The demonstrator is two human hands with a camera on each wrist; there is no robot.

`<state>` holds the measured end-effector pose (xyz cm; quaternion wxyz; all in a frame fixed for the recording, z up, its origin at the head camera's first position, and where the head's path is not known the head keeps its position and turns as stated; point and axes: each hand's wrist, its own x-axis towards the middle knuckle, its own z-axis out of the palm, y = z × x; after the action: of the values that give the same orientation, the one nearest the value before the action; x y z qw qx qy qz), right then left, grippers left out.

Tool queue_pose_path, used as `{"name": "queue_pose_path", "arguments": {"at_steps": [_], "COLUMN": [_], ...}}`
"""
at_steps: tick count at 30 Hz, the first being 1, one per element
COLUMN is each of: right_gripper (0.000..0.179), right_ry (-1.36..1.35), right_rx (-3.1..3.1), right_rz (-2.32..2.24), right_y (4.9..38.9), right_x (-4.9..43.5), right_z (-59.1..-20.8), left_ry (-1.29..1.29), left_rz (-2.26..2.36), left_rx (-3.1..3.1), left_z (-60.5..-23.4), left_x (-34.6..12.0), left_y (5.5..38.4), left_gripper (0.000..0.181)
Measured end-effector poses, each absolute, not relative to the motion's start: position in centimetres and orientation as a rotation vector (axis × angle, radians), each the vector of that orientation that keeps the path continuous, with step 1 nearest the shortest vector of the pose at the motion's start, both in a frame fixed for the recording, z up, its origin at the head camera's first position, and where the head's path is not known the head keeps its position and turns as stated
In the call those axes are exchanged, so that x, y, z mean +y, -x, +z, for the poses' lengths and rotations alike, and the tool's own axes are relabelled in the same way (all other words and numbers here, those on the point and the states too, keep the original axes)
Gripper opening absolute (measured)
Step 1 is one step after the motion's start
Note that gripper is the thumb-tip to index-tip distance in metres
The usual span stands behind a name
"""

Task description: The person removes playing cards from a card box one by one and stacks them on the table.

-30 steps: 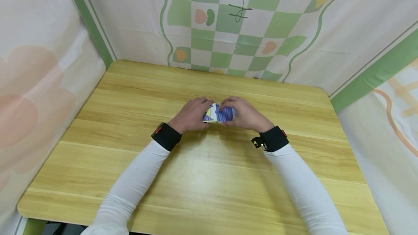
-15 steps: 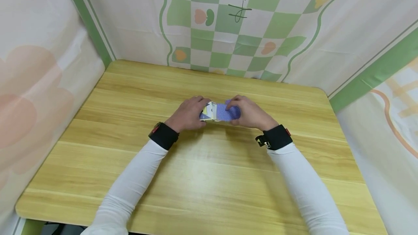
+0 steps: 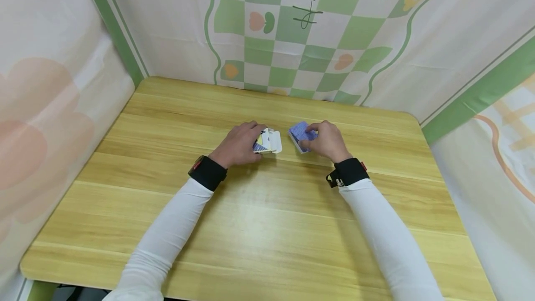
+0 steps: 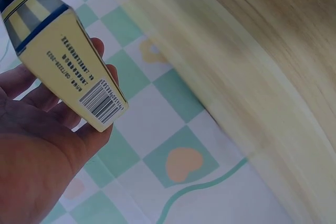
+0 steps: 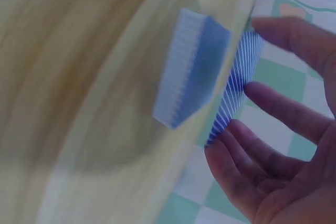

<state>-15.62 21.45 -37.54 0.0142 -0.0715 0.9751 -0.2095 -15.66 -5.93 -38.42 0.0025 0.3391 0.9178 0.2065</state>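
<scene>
While left hand grips card box | right hand pinches blue cards | wooden table | checked cloth behind

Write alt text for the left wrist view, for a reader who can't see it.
The person's left hand holds a small card box at a tilt, its pale yellow side, printed with dark characters and a barcode, facing the camera. Behind are a green-and-white checkered cloth and, at upper right, a wooden table.
</scene>
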Motion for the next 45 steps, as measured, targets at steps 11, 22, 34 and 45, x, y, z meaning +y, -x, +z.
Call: {"name": "queue_pose_path", "arguments": {"at_steps": [11, 22, 34, 45], "right_gripper": [0.047, 0.049, 0.051, 0.049], "right_ry": [0.086, 0.077, 0.078, 0.074], "right_rx": [3.037, 3.056, 3.058, 3.066], "right_rz": [-0.655, -0.641, -0.626, -0.631], "right_y": [16.5, 16.5, 16.4, 16.5], "right_x": [21.2, 21.0, 20.9, 20.7], "right_z": [-39.1, -39.7, -39.9, -39.9], "left_ry": [-1.086, -1.075, -1.046, -1.053], "left_rz": [0.672, 0.667, 0.653, 0.650], "left_rx": [2.888, 2.885, 2.873, 2.876], "left_z": [-38.4, -38.2, -38.1, -38.2], "left_x": [-5.9, -5.7, -5.6, -5.7], "left_y": [15.7, 15.6, 15.4, 15.4], "left_gripper": [0.075, 0.076, 0.076, 0.077]}}
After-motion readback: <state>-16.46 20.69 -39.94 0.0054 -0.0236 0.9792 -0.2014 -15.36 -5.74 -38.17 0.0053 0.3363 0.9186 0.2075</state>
